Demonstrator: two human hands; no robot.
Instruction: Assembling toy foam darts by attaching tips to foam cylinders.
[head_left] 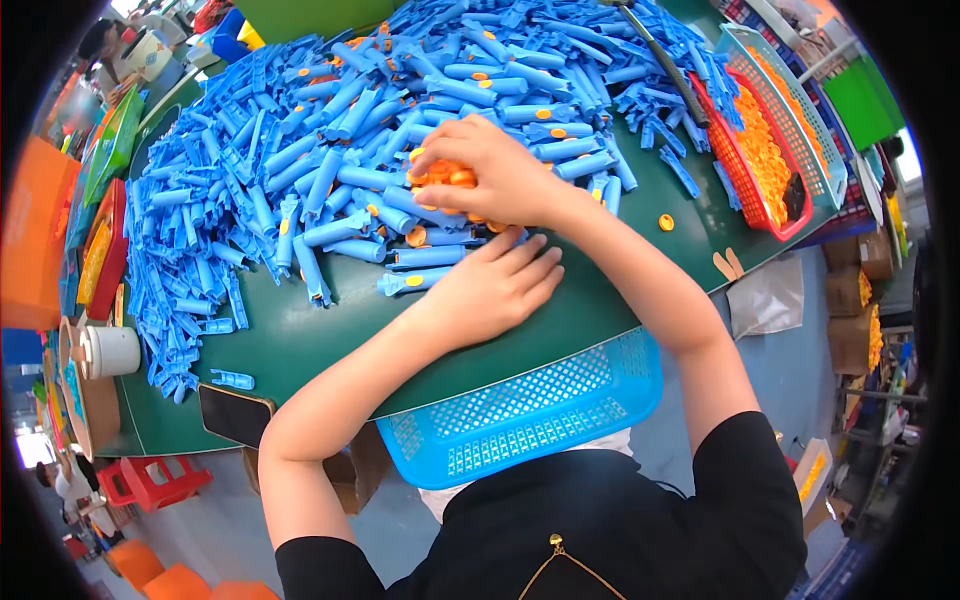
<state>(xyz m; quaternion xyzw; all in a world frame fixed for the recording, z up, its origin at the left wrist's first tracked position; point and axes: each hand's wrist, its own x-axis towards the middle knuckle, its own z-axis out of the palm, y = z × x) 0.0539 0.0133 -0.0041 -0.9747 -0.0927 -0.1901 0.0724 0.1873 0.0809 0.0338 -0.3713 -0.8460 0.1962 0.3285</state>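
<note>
Right hand: the right hand (pixel 497 170) lay over the pile at about 12 o'clock from picture centre, fingers curled closed around a cluster of small orange caps (pixel 443 175).
Left hand: the left hand (pixel 497 287) rested flat at picture centre, palm down on the green table (pixel 330 345), fingers stretched out and together; it gripped nothing, and its fingertips (pixel 530 247) touched the near edge of the pile.
Orange caps: held under the right hand's fingers, directly at 12 o'clock from the left hand; a loose cap (pixel 666 222) sat on the table at 3 o'clock from the right hand.
Blue tubes: a large heap of blue plastic tubes (pixel 300 180) covered the table from 9 to 1 o'clock; several had orange caps fitted on their ends.
Blue basket: a blue mesh basket (pixel 530 410) sat at the table's near edge, at 6 o'clock from the left hand, against the person's body.
Red basket: a red basket (pixel 745 195) filled with orange caps stood at 2 o'clock, inside a pale blue basket (pixel 805 120).
Phone: a dark phone (pixel 235 415) lay at 7 o'clock on the table edge.
White cup: a white cup (pixel 108 350) stood at 9 o'clock.
</note>
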